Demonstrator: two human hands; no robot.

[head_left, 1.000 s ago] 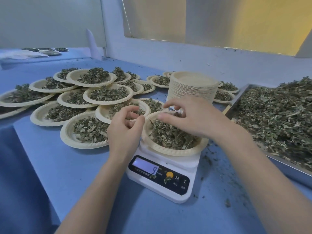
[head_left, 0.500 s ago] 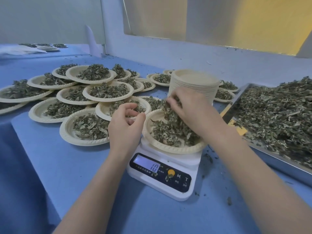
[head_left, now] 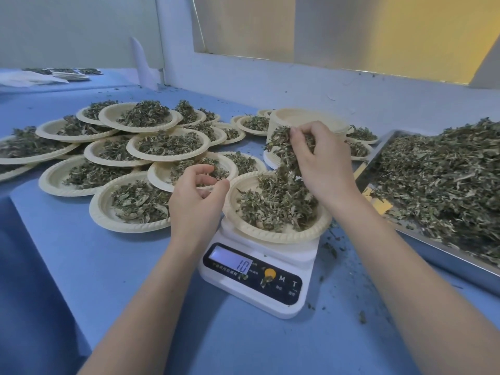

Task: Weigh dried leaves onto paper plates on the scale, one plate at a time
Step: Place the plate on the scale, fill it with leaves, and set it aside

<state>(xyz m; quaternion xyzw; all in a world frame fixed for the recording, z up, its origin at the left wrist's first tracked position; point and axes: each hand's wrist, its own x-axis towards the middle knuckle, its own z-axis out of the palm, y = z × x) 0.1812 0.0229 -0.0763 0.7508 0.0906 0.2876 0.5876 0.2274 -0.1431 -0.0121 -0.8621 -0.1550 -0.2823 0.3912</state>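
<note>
Cream plate [head_left: 273, 234] on the scale [head_left: 254, 282] holds a heap of leaves [head_left: 276, 207] — display reads 10. Right hand [head_left: 324, 169] pinches a clump above it; left hand [head_left: 196, 201] curls loosely, empty, beside the rim. Filled plates [head_left: 140, 155] crowd the left, more leaves fill the tray [head_left: 443, 250] — right.

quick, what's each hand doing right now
Left hand: fingers loosely curled, holding nothing, beside the plate.
Right hand: gripping a clump of dried leaves above it.

Herb-packing workroom: scale [head_left: 257, 277], leaf-filled plates [head_left: 167, 143], bulk tray [head_left: 443, 255].
</note>
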